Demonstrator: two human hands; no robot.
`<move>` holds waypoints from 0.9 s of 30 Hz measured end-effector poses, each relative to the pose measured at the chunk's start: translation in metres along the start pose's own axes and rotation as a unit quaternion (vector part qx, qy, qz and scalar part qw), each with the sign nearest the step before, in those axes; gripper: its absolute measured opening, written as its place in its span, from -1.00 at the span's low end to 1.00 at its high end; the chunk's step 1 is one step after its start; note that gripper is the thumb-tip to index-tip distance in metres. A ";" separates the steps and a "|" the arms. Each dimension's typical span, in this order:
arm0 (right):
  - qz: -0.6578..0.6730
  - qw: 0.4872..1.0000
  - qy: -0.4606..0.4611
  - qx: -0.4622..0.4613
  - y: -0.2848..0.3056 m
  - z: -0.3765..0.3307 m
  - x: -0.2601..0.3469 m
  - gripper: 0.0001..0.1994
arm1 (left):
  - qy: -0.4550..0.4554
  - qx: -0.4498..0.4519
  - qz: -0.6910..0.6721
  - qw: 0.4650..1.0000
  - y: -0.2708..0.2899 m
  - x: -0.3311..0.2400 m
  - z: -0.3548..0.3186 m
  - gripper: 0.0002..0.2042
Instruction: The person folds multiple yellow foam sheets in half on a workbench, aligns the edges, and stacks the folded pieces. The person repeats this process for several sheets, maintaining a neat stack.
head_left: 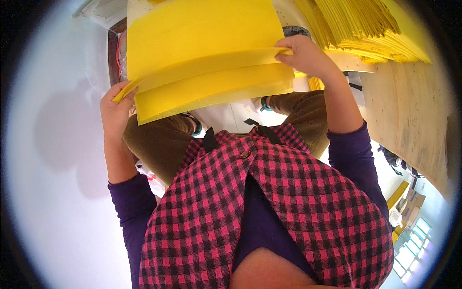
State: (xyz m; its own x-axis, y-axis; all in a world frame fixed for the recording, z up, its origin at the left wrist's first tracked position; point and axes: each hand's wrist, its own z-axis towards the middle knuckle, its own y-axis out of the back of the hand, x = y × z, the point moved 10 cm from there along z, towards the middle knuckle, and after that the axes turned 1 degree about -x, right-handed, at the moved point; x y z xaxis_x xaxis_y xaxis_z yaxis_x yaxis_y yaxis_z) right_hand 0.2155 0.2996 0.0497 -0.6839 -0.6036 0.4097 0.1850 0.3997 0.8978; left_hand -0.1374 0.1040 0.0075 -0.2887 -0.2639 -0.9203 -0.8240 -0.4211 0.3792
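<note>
A large yellow sheet (pixel 207 29) lies across a pale work surface in front of me. It looks like paper or thin cloth; I cannot tell which. Along its near side runs a narrow folded strip (pixel 207 66), lifted and held lengthwise between my hands. My left hand (pixel 116 110) pinches the strip's left end, fingers closed. At the other end, my right hand (pixel 308 58) grips it between thumb and fingers. A loose yellow flap (pixel 216 94) hangs below the strip, past the near edge of the surface, above my knees.
Folded yellow sheets (pixel 358 24) are piled at the far right, on a wooden board (pixel 404 111). A dark object (pixel 295 31) sits behind my right hand. Close on the left stands a white wall (pixel 62 144). My legs are under the hanging flap.
</note>
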 end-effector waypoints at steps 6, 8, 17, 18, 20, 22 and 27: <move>0.324 0.940 -0.108 -0.013 -0.016 0.019 -0.051 -0.64 | 0.041 0.000 -0.119 0.992 -0.010 0.009 0.007 -0.80; 0.306 0.946 -0.101 -0.039 -0.016 0.019 -0.057 -0.65 | 0.061 0.001 -0.162 0.985 -0.014 0.013 0.010 -0.78; 0.253 0.951 -0.076 -0.158 -0.020 0.018 -0.076 -0.71 | 0.019 -0.068 -0.156 0.985 -0.018 0.017 0.022 -0.75; 0.258 0.949 -0.073 -0.168 -0.018 0.016 -0.074 -0.72 | 0.016 -0.078 -0.141 0.987 -0.017 0.018 0.021 -0.74; 0.228 0.955 -0.080 -0.171 -0.015 0.016 -0.068 -0.70 | 0.011 -0.086 -0.107 0.991 -0.016 0.018 0.023 -0.73; 0.147 0.963 -0.073 -0.212 0.001 0.009 -0.053 -0.66 | 0.015 -0.081 -0.069 0.994 -0.016 0.021 0.025 -0.71; 0.003 0.933 0.126 -0.338 0.027 -0.001 0.055 -0.48 | 0.025 -0.078 -0.092 0.992 -0.017 0.025 0.026 -0.70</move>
State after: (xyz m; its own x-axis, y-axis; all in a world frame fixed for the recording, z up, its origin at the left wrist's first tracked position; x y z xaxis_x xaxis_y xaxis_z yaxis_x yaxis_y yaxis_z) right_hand 0.1837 0.2762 0.0968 -0.5098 -0.7797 0.3636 0.6486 -0.0707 0.7578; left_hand -0.1434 0.1275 -0.0245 -0.1129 -0.2112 -0.9709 -0.7735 -0.5947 0.2192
